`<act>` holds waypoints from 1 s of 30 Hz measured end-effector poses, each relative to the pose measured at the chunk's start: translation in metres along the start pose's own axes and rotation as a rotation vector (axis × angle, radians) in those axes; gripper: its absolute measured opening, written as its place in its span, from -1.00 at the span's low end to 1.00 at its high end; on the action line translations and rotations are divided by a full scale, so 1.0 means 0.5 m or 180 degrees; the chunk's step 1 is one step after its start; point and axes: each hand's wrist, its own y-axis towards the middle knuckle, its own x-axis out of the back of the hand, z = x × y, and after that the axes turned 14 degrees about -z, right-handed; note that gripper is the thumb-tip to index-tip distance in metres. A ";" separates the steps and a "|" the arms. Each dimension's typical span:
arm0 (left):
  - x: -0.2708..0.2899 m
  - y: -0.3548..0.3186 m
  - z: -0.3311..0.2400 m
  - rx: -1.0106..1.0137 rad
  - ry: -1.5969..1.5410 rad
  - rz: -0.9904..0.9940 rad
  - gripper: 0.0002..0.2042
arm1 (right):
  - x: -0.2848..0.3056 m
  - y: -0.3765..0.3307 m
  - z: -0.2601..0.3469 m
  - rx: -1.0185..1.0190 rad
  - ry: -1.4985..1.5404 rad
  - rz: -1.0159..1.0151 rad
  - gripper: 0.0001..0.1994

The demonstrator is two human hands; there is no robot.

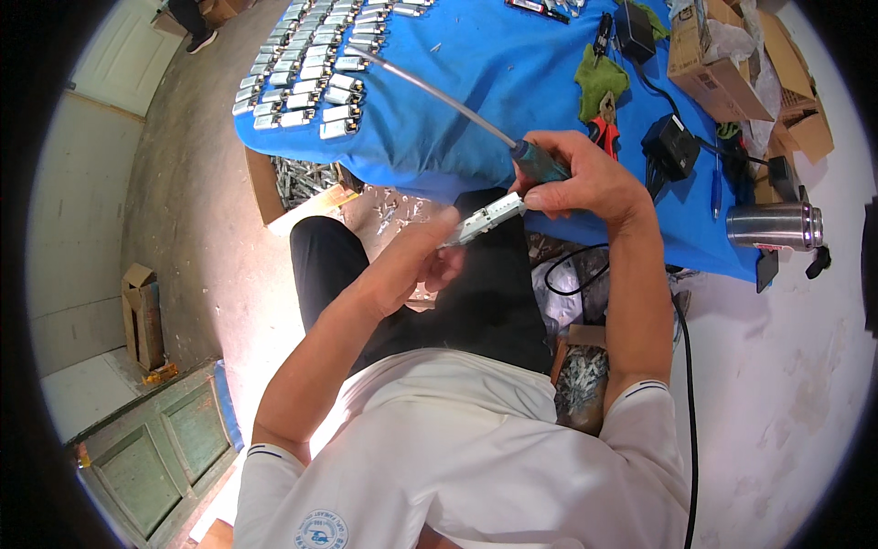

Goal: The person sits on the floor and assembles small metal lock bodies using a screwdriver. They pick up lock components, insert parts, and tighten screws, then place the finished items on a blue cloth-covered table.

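Silvery metal piece [486, 220] held above the lap [485, 306], seemingly unfinished.
The left hand [413, 261] grips it; the right hand [590, 178] grasps a screwdriver [541, 163], tip pointing away. Rows of similar pieces [315, 69], perhaps done, line the blue-covered bench [430, 137].

Rows of parts [314, 62] lie at the far left of the worktop [430, 101]; a cloth [599, 82] with pliers [604, 135] partly on it, an adapter [670, 146], a pen [716, 192] and a flask [768, 226] follow rightward. Before the near edge, 1 workpiece [485, 220] sits between the left hand [416, 261] and the right hand [590, 178], the latter also holding a screwdriver [541, 165]. An open box [260, 188] stands below the worktop's left side.
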 end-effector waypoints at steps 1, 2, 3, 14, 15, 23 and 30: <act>-0.003 0.003 -0.006 0.0012 0.0094 0.0059 -0.55 | 0.001 0.008 0.003 0.0035 -0.0077 0.0051 -0.71; -0.006 0.013 -0.007 -0.0048 0.0047 0.0046 -0.55 | 0.004 0.018 0.002 0.0071 -0.0073 0.0078 -0.69; -0.010 0.026 -0.006 -0.0103 0.0002 0.0031 -0.55 | 0.005 0.031 -0.001 0.0105 -0.0063 0.0105 -0.67; -0.007 0.102 -0.051 -0.0067 -0.0661 -0.0786 -0.53 | -0.012 -0.063 0.001 0.0109 -0.0060 -0.2387 -0.65; -0.002 0.103 -0.050 -0.0068 -0.0622 -0.0786 -0.52 | -0.019 -0.095 -0.008 -0.0040 -0.0173 -0.2335 -0.64; 0.015 0.107 -0.047 -0.0178 -0.0364 -0.0772 -0.50 | -0.053 -0.268 -0.037 0.0390 -0.1349 -0.2040 -0.59; 0.010 0.113 -0.046 -0.0257 -0.0330 -0.0831 -0.50 | -0.066 -0.281 -0.017 0.0502 -0.1743 -0.2053 -0.64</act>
